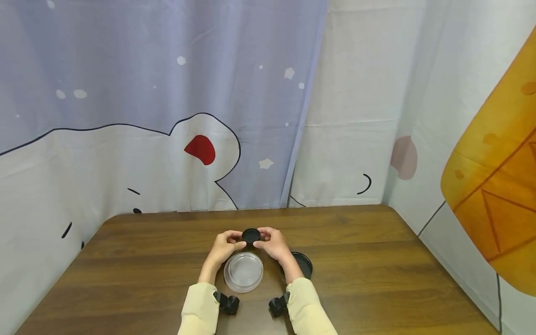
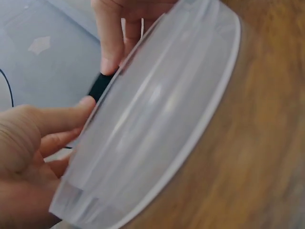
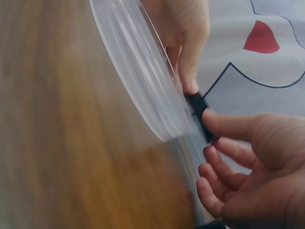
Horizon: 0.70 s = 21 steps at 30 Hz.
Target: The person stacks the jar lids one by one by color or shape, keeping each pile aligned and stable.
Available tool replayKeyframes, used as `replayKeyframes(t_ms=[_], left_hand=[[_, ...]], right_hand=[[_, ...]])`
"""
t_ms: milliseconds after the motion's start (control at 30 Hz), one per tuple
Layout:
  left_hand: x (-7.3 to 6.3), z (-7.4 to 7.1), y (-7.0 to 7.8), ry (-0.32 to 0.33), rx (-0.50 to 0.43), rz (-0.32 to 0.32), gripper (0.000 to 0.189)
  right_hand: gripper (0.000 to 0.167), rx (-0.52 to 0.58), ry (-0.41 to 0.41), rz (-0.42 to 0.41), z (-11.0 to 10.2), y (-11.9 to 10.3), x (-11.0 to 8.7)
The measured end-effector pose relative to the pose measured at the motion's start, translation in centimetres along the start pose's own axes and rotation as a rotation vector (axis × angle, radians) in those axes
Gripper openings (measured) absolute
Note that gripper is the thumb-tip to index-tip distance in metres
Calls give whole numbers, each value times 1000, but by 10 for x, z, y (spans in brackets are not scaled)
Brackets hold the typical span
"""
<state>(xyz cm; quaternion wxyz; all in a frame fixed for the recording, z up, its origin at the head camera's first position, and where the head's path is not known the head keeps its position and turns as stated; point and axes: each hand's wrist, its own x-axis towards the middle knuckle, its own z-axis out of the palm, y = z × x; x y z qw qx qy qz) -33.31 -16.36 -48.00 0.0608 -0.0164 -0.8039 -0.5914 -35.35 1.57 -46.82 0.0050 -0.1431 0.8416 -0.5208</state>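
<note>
Both hands pinch a small round black dish or lid (image 1: 251, 235) from opposite sides. My left hand (image 1: 223, 247) grips its left edge between thumb and fingers, and my right hand (image 1: 274, 244) does the same at the right edge. Just on the near side of it, between the forearms, stands a round clear plastic container (image 1: 244, 272) with an inner circular rim. Both wrist views show this container's side close up, hiding part of the black piece (image 2: 101, 87). In the right wrist view the black piece (image 3: 203, 118) is edge-on between the two thumbs.
A larger round black dish or lid (image 1: 304, 264) lies on the wooden table (image 1: 377, 279) right of the clear container, partly hidden by the right forearm. Black wrist cameras (image 1: 228, 303) sit at both cuffs. A patterned curtain (image 1: 259, 102) hangs behind the table.
</note>
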Motion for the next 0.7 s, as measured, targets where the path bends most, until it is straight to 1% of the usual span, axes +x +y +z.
replayKeyframes(t_ms=[133,233,367,467,500,600,700], left_hand=[[1,1,8,-29,-71,-26,39],[3,3,16,-38,-100,-14,41],[4,5,33,-31,-142,26,38],[3,5,46,-24,-151,59,37],[2,6,51,-24,-156,69,37],[-3,8,66,-40,-150,134,36],[-8,13,78,-78,-156,187,35]], right_hand=[[45,81,20,-25,-5,-1,0],[46,145,35,-30,-10,-6,0],[45,211,39,-49,-22,-15,-1],[44,233,31,-65,-34,-25,-4],[43,228,29,-75,-38,-27,-5],[43,208,13,-87,-52,-34,-11],[44,183,-6,-103,-66,-39,-19]])
